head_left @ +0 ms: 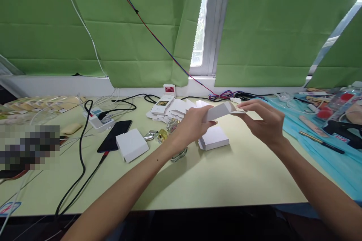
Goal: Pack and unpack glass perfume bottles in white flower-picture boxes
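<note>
My left hand [195, 122] grips a small white cardboard box [217, 112] above the table, thumb below and fingers on top. At the box's right end, my right hand [263, 120] pinches a pale flap [238, 110] with thumb and fingertips. Under the held box lies another white box [216, 139], flat on the table. Shiny silver and gold metal pieces [161, 135] sit left of it, partly hidden by my left forearm. Farther left, a square white carton [132, 145] rests beside a black phone [115, 135].
White cartons [177, 108] are heaped at the back. A power strip [98, 118] and black cables [82, 150] lie on the left. Blue sheeting [316, 139] on the right carries a pen [321, 142] and a clear bottle [346, 101]. The table's front edge [220, 208] is near me.
</note>
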`<control>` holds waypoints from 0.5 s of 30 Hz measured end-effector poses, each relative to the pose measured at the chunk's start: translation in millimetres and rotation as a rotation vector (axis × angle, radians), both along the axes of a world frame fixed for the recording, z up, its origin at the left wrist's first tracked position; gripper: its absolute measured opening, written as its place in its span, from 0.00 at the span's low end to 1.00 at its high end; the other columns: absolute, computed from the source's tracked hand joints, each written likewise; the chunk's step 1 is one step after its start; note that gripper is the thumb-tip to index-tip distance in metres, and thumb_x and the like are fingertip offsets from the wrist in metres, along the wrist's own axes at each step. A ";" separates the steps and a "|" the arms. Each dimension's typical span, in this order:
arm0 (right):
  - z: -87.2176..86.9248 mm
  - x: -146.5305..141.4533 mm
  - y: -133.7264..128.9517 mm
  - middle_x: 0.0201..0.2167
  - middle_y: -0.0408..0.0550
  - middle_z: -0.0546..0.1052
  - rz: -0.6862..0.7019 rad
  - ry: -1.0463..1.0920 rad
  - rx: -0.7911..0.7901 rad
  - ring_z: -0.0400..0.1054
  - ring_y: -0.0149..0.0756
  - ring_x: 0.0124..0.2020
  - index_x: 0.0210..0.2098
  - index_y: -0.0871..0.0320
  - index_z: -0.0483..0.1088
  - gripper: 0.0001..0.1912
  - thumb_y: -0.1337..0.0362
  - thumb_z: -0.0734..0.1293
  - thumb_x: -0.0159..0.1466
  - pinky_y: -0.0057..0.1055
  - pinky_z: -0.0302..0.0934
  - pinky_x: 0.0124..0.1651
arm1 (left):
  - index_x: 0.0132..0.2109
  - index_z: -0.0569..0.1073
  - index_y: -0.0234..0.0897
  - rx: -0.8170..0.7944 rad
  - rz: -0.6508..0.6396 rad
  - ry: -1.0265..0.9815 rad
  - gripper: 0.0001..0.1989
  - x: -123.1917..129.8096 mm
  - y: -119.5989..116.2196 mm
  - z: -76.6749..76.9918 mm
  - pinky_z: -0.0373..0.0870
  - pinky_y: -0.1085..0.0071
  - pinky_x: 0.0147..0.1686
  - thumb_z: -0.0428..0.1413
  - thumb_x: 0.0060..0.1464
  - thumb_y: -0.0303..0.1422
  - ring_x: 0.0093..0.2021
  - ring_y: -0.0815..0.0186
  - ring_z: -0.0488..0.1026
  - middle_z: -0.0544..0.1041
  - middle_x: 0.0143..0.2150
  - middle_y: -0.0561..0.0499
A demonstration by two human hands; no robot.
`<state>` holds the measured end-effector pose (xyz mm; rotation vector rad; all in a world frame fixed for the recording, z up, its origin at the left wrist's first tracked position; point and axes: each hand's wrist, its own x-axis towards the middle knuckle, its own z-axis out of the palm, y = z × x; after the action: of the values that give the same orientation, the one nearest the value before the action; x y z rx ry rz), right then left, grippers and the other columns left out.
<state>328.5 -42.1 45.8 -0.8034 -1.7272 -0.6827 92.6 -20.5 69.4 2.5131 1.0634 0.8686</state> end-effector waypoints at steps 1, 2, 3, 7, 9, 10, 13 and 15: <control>1.0 -2.0 4.6 0.30 0.45 0.82 -0.024 0.017 -0.030 0.78 0.40 0.32 0.31 0.51 0.71 0.09 0.60 0.73 0.65 0.36 0.72 0.34 | 0.47 0.79 0.40 0.024 -0.004 0.004 0.10 -0.9 6.3 4.6 0.68 0.68 0.36 0.60 0.58 0.30 0.38 0.61 0.77 0.83 0.39 0.50; 2.0 -4.2 9.6 0.31 0.46 0.81 -0.049 0.034 -0.077 0.78 0.42 0.33 0.31 0.51 0.71 0.09 0.59 0.72 0.66 0.38 0.72 0.35 | 0.44 0.80 0.40 0.048 0.006 0.029 0.08 -2.0 14.0 9.8 0.68 0.67 0.36 0.59 0.59 0.29 0.37 0.62 0.77 0.83 0.37 0.50; 2.8 -6.5 14.9 0.33 0.48 0.81 -0.075 0.048 -0.136 0.78 0.43 0.35 0.32 0.50 0.71 0.09 0.57 0.71 0.67 0.40 0.73 0.37 | 0.41 0.81 0.39 0.077 0.054 0.069 0.07 -3.7 23.0 15.2 0.68 0.66 0.37 0.57 0.60 0.29 0.35 0.62 0.76 0.82 0.34 0.50; -1.2 -13.8 34.6 0.45 0.54 0.80 -0.098 0.074 -0.329 0.76 0.50 0.45 0.47 0.51 0.72 0.10 0.56 0.66 0.70 0.47 0.72 0.47 | 0.39 0.81 0.33 0.233 0.327 0.284 0.15 -20.7 69.0 34.3 0.69 0.59 0.41 0.51 0.67 0.33 0.35 0.57 0.76 0.78 0.30 0.43; -9.1 -14.7 40.7 0.49 0.56 0.78 -0.076 0.071 -0.394 0.75 0.50 0.46 0.53 0.53 0.70 0.14 0.56 0.65 0.70 0.48 0.72 0.47 | 0.43 0.81 0.31 0.263 0.462 0.348 0.17 -37.6 95.5 37.7 0.70 0.58 0.43 0.46 0.68 0.29 0.37 0.55 0.77 0.79 0.32 0.41; -14.1 -14.3 42.4 0.49 0.56 0.77 -0.067 0.062 -0.426 0.75 0.50 0.46 0.53 0.53 0.70 0.15 0.56 0.65 0.70 0.48 0.72 0.46 | 0.47 0.80 0.31 0.272 0.474 0.393 0.19 -47.4 108.5 37.2 0.70 0.58 0.44 0.44 0.67 0.25 0.39 0.54 0.78 0.81 0.34 0.41; -29.6 -10.1 43.6 0.47 0.56 0.77 -0.071 0.018 -0.520 0.76 0.50 0.44 0.51 0.54 0.71 0.13 0.57 0.64 0.70 0.47 0.71 0.44 | 0.64 0.72 0.36 0.308 0.363 0.517 0.30 -74.5 141.4 27.0 0.69 0.57 0.52 0.43 0.58 0.16 0.53 0.52 0.77 0.81 0.52 0.40; -38.0 -6.5 43.0 0.46 0.56 0.78 -0.087 0.007 -0.569 0.76 0.51 0.43 0.49 0.55 0.71 0.12 0.57 0.64 0.70 0.47 0.71 0.44 | 0.63 0.72 0.35 0.325 0.252 0.605 0.33 -83.7 154.5 15.5 0.63 0.56 0.61 0.46 0.52 0.14 0.64 0.52 0.69 0.75 0.62 0.40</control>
<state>322.0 0.9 7.9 -1.2716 -1.9127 -0.2343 9.0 133.9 84.9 3.0655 1.5499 0.3452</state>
